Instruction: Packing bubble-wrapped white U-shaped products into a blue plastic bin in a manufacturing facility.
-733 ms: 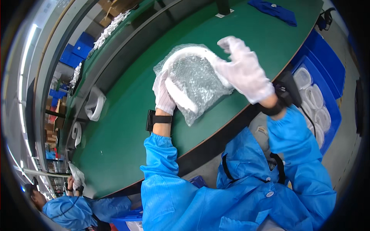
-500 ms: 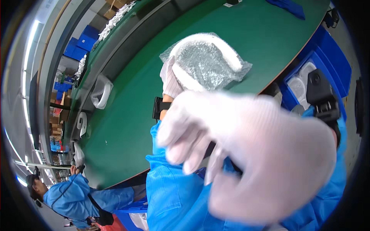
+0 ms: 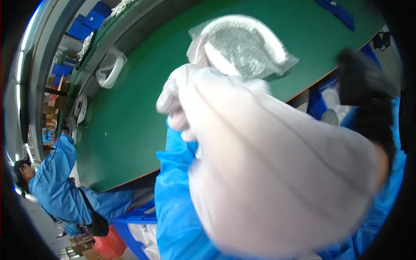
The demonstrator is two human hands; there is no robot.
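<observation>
A curved white part in a clear plastic bag (image 3: pixel 264 41) lies over the green tabletop, tilted, with its shiny wrapping spread across the middle. My left hand (image 3: pixel 198 51), in a thin white glove, grips its left end; some of the fingers are hidden behind the part. My right hand (image 3: pixel 277 160), also gloved in white, looms very large and slightly blurred close to the camera. Its fingers are curled inward, and whatever they may hold is hidden. It covers my left wrist and overlaps the lower edge of the bagged part in the picture.
On the green table (image 3: pixel 130 130), a wrapped white ring-shaped part (image 3: pixel 113 69) and another white part (image 3: pixel 80 108) lie at the left. A co-worker in blue (image 3: pixel 60 173) stands beyond. Blue bins (image 3: pixel 134 232) holding white parts flank me. Blue cloth (image 3: pixel 338 13) lies far right.
My right hand has swung up and left, now filling more of the picture and covering my left wrist. The bagged part sits higher and slightly right; the whole view has shifted too.
</observation>
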